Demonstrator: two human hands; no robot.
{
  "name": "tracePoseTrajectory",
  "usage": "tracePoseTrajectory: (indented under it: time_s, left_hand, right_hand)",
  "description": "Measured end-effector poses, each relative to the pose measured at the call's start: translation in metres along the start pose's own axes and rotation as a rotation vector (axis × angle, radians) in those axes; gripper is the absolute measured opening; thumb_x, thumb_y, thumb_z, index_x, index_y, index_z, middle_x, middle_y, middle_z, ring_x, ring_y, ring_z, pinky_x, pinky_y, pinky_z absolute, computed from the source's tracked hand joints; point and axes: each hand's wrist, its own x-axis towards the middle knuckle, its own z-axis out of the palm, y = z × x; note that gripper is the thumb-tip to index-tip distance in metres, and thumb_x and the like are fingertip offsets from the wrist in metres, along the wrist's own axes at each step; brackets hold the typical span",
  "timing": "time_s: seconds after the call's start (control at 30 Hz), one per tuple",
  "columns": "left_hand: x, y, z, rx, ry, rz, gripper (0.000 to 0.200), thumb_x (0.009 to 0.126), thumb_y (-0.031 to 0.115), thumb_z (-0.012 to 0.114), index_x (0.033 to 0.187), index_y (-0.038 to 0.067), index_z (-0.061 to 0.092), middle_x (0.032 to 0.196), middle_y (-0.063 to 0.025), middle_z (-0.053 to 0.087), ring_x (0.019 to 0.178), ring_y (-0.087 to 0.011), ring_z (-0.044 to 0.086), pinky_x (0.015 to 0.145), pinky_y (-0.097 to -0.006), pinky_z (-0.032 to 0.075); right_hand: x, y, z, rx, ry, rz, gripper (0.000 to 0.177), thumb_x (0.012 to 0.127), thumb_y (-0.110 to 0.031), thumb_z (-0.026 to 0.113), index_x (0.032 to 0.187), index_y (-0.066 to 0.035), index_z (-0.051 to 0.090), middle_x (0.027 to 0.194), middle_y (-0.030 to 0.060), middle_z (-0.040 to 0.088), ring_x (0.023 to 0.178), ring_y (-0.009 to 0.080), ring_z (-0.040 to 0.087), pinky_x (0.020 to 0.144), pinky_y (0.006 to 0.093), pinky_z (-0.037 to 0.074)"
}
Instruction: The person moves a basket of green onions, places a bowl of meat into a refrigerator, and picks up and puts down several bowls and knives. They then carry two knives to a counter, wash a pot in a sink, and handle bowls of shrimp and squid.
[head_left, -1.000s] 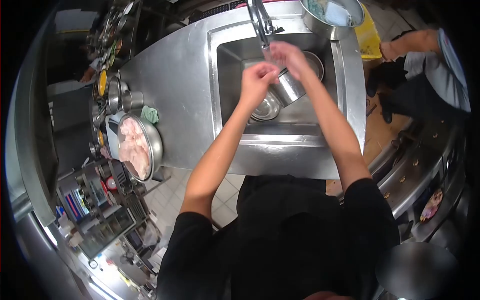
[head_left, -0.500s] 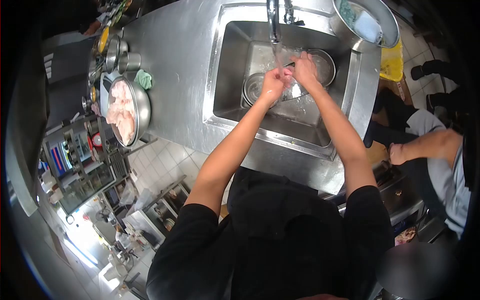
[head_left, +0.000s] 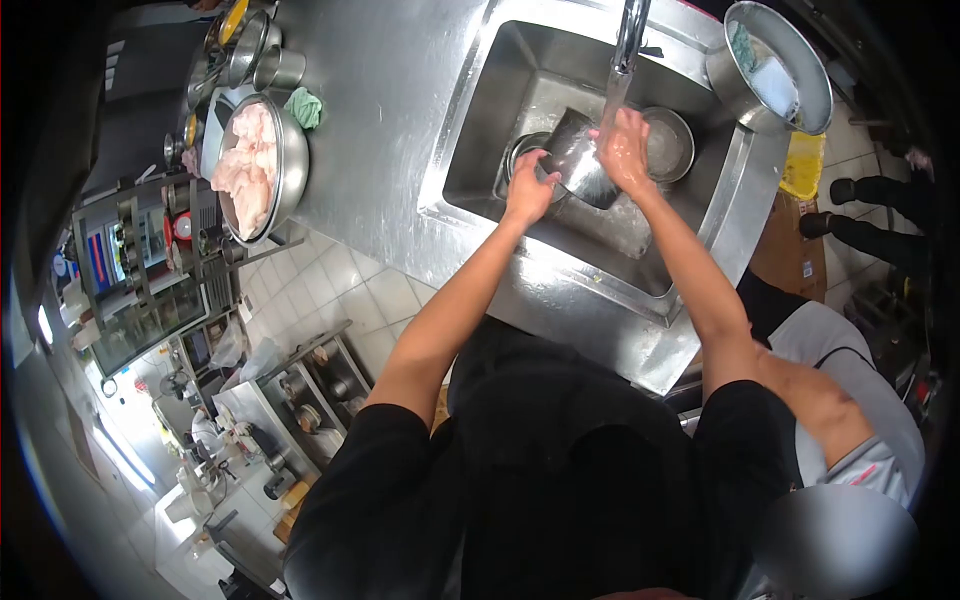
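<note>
A metal cup (head_left: 575, 160) is held tilted over the sink (head_left: 480, 120) between both hands; the left hand (head_left: 527, 195) is curled about its lower end, fingers bent and closed against the steel; the right hand (head_left: 625, 150) is laid over its upper side, fingers bent down around it, though how firmly it is gripped cannot be told; water (head_left: 614, 95) from the tap (head_left: 630, 30) is seen falling onto the right hand and the cup. A small bowl (head_left: 518, 152) lies in the sink just beyond the left hand; a second bowl (head_left: 672, 145) sits just beside the right hand. A pot (head_left: 745, 85) stands on the rim beyond the right hand; a bowl of raw meat (head_left: 250, 165) rests well apart to the left of the left hand, a green cloth (head_left: 305, 107) beside it.
</note>
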Motion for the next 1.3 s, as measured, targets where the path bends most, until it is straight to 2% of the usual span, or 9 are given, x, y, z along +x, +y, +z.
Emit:
tracePoseTrajectory:
  time_s: [0.07,0.2,0.33,0.5,0.67,0.83,0.9,1.13,1.3]
  left_hand:
    - [0.007,-0.010,0.005,-0.150,0.093,-0.134,0.054,0.079,0.022,0.065,0.127,0.007,0.044,0.128,-0.0145,0.047,0.119,-0.0314,0.044,0.099,-0.0356,0.034]
    - [0.018,0.003,0.016,-0.902,-0.276,-0.486,0.084,0.084,0.039,0.057,0.145,0.013,0.004,0.150,-0.0134,0.008,0.138,-0.0261,0.010,0.109,-0.0352,0.016]
    - [0.028,0.035,0.071,-0.652,-0.109,-0.182,0.098,0.082,0.042,0.058,0.141,0.000,-0.009,0.149,-0.0176,-0.006,0.138,-0.0256,-0.008,0.111,-0.0348,0.002]
    - [0.024,0.062,0.073,-0.533,-0.121,-0.235,0.097,0.082,0.034,0.058,0.140,-0.002,-0.011,0.148,-0.0194,-0.007,0.138,-0.0252,-0.005,0.111,-0.0336,0.004]
    - [0.004,0.072,0.065,-0.862,-0.181,-0.419,0.097,0.081,0.037,0.059,0.141,0.000,-0.008,0.149,-0.0179,-0.005,0.138,-0.0246,-0.004,0.110,-0.0405,0.001]
    - [-0.006,0.051,0.074,-1.195,-0.291,-0.415,0.092,0.080,0.037,0.058,0.142,0.001,0.000,0.150,-0.0144,-0.006,0.138,-0.0215,-0.009,0.108,-0.0448,-0.007]
    - [-0.017,0.052,0.071,-1.222,-0.058,-0.369,0.060,0.085,0.030,0.051,0.135,0.006,0.028,0.142,-0.0095,0.024,0.134,-0.0239,0.012,0.107,-0.0485,0.008]
    - [-0.028,0.051,0.041,-1.651,-0.071,-0.555,0.067,0.086,0.032,0.046,0.138,0.001,0.018,0.148,-0.0143,0.011,0.138,-0.0292,0.001,0.107,-0.0550,-0.004]
    - [-0.039,0.033,0.031,-1.510,0.010,-0.549,0.065,0.090,0.036,0.039,0.140,0.003,0.014,0.148,-0.0182,0.011,0.137,-0.0346,0.009,0.106,-0.0587,0.003]
  right_hand:
    - [0.001,0.005,-0.016,0.189,0.059,0.267,0.017,0.079,-0.020,0.060,0.074,-0.005,0.066,0.103,0.0086,0.053,0.099,0.0284,0.045,0.087,0.0435,0.032]
    - [-0.015,0.028,-0.008,0.331,0.174,0.395,0.019,0.081,-0.019,0.059,0.080,-0.002,0.067,0.100,0.0119,0.054,0.098,0.0302,0.045,0.088,0.0382,0.035]
    - [-0.031,0.053,0.011,0.361,0.358,0.481,0.022,0.084,-0.019,0.057,0.081,0.000,0.066,0.098,0.0113,0.055,0.093,0.0271,0.047,0.085,0.0360,0.037]
    - [-0.019,0.060,0.001,0.471,0.294,0.684,0.025,0.083,-0.025,0.057,0.085,-0.004,0.069,0.128,0.0117,0.046,0.119,0.0323,0.037,0.097,0.0384,0.031]
    - [-0.001,0.040,-0.004,0.232,0.278,0.486,0.019,0.082,-0.020,0.059,0.077,-0.005,0.069,0.139,0.0087,0.037,0.129,0.0322,0.027,0.105,0.0389,0.025]
    - [0.007,0.013,-0.005,0.288,0.374,0.311,0.019,0.080,-0.019,0.062,0.071,-0.001,0.064,0.125,0.0116,0.047,0.118,0.0363,0.033,0.098,0.0433,0.028]
    - [0.010,0.003,-0.013,0.177,0.377,0.211,0.014,0.076,-0.016,0.065,0.074,-0.002,0.065,0.112,0.0127,0.051,0.103,0.0330,0.042,0.090,0.0428,0.033]
    - [0.023,-0.031,-0.027,0.101,0.184,-0.083,0.022,0.077,-0.022,0.066,0.073,-0.001,0.059,0.098,0.0149,0.051,0.092,0.0325,0.050,0.073,0.0409,0.043]
    - [0.026,-0.038,-0.038,0.196,0.178,-0.118,0.020,0.078,-0.020,0.064,0.075,-0.001,0.058,0.090,0.0131,0.049,0.082,0.0313,0.053,0.069,0.0405,0.043]
